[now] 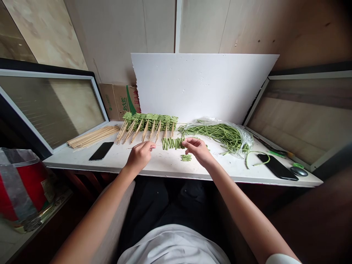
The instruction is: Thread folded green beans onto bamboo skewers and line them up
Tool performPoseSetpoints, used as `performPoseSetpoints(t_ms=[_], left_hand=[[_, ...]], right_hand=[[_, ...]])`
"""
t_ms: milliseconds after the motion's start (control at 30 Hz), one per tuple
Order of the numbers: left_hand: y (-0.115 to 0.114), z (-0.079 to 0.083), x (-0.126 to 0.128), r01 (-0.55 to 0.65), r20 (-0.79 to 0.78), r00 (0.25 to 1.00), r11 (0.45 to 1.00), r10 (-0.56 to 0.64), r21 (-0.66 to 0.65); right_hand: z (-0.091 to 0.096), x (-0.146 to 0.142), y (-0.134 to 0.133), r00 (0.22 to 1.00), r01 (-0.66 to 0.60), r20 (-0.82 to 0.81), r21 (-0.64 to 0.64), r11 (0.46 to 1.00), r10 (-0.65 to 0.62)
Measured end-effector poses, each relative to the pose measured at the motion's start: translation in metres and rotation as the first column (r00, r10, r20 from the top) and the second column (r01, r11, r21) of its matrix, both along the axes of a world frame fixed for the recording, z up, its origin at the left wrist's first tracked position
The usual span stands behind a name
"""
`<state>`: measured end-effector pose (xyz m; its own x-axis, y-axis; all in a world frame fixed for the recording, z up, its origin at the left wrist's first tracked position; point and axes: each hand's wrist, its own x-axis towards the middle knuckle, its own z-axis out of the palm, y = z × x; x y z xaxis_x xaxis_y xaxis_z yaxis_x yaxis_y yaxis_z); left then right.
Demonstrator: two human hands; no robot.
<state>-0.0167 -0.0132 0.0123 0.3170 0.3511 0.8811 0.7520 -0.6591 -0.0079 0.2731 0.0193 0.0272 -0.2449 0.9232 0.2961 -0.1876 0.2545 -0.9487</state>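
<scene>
Above the front of the white table, my left hand [140, 154] pinches the bare end of a thin wooden skewer [158, 145]. Cut green bean pieces [172, 143] are threaded side by side along it. My right hand [198, 148] has its thumb and fingers closed at the right end of the row, on a bean piece; the skewer's tip is hidden there. Below my right hand a small group of cut bean pieces [186, 157] lies on the table. Behind my hands, finished bean skewers [154, 123] are stacked with their sticks pointing towards me.
Bare skewers [93, 136] and a phone [101, 151] lie at the left. On the right are long beans [220, 134] in a clear plastic bag [247, 139], another phone [277, 168] and a mouse [299, 171]. A white board [203, 88] leans behind the table [162, 167].
</scene>
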Motion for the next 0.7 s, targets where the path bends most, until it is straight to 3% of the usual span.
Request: performPoseSetpoints(t_ms=[500, 700], left_hand=[[0.0010, 0.0001, -0.0043, 0.000, -0.004, 1.000, 0.999, 0.000, -0.049], [0.0021, -0.0003, -0.0040, 0.003, 0.024, 1.000, 1.000, -0.003, 0.010]], right_hand=[[0.0072, 0.0035, -0.0033, 0.993, -0.028, 0.114, 0.121, 0.992, 0.014], [0.0041, 0.0017, -0.0039, 0.993, 0.021, 0.114, 0.111, 0.994, -0.033]])
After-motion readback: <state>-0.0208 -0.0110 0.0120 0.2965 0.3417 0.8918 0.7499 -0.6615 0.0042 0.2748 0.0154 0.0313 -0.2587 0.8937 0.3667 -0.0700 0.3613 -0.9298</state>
